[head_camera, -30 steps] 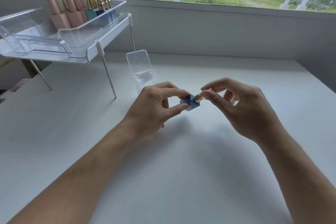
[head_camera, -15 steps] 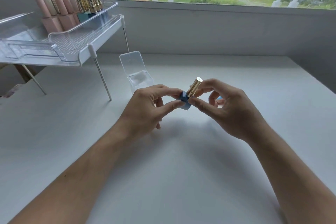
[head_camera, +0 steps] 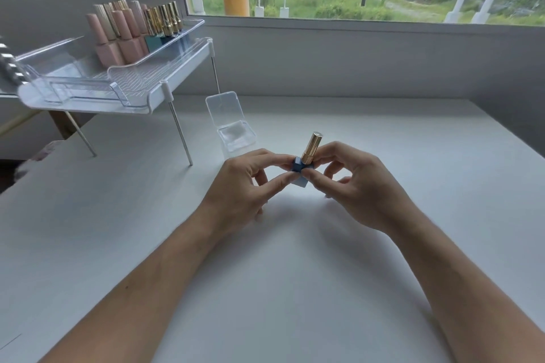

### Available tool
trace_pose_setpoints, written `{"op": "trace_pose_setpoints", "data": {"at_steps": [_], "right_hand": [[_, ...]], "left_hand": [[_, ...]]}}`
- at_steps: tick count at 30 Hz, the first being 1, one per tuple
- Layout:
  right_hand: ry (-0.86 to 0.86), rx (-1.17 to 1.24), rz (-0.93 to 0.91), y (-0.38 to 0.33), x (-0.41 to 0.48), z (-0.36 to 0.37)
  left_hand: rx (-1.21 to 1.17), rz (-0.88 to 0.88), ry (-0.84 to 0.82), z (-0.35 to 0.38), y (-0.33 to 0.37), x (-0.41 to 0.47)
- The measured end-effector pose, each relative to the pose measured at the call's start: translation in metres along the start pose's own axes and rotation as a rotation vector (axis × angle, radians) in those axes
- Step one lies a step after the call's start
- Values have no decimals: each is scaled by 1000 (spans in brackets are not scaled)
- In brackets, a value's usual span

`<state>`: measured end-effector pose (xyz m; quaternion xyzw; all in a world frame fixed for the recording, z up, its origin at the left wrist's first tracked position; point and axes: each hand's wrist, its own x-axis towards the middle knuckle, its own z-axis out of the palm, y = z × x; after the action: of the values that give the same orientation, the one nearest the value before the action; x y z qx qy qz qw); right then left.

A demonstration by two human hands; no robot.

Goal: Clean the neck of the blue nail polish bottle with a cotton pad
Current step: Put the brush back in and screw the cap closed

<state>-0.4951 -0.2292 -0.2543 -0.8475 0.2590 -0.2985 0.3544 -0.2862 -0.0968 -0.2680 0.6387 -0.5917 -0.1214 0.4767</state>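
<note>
Head view: we pinch the blue nail polish bottle (head_camera: 298,167) with left hand (head_camera: 244,183) and right hand (head_camera: 354,186); brace low, unscrew gold cap (head_camera: 312,146) upright.

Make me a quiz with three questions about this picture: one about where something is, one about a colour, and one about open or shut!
1. Where is the clear box? A on the rack; B on the table; C on the window ledge.
2. What colour is the cap on the blue bottle? A gold; B pink; C black.
3. The box's lid is: A shut; B missing; C open.
Answers: B, it stands on the white tabletop; A, it shines gold; C, it stands up behind the box.
</note>
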Motion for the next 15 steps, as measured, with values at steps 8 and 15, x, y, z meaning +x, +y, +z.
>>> {"op": "trace_pose_setpoints", "data": {"at_steps": [8, 15], "right_hand": [[34, 44, -11, -9, -1, 7], [91, 101, -58, -46, 9, 18]], "left_hand": [[378, 25, 212, -51, -23, -47], [606, -125, 240, -111, -62, -83]]}}
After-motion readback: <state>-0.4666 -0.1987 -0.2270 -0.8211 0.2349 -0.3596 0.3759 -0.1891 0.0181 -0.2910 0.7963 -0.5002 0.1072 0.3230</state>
